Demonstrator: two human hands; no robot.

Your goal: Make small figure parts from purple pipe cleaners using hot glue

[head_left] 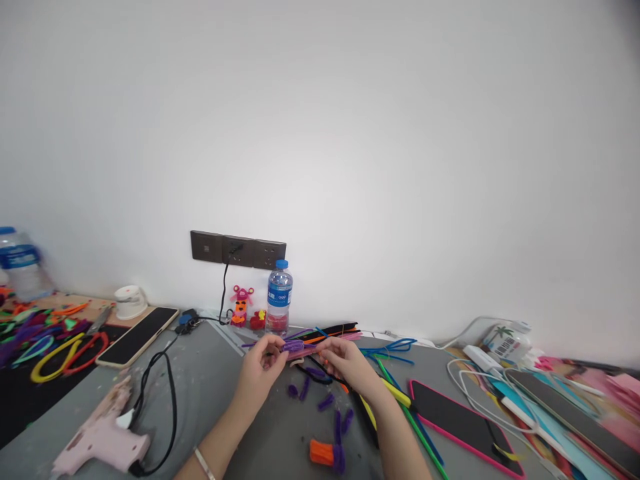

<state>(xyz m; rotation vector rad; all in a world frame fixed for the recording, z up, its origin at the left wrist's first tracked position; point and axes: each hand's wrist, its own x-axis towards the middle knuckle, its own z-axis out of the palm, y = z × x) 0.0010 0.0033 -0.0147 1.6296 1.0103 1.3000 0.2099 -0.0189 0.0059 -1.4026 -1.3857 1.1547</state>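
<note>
A looped bundle of purple pipe cleaner (294,346) stretches between my two hands above the desk. My left hand (263,367) pinches its left end between thumb and fingertips. At the other end, the fingers of my right hand (346,363) are closed on the purple strand, partly hidden behind them. Below lie short purple pipe cleaner pieces (326,401) and an orange roll (321,453) with purple pipe cleaner fixed at its side. More pipe cleaners in black, pink and blue (393,348) lie behind and beside my hands.
A pink glue gun (103,433) with a black cord lies left. Scissors (70,357) and a phone (137,337) are beyond it. A water bottle (279,297) and a small pink-orange figure (241,307) stand by the wall. A pink-edged tablet (463,427) and white cables (463,383) lie right.
</note>
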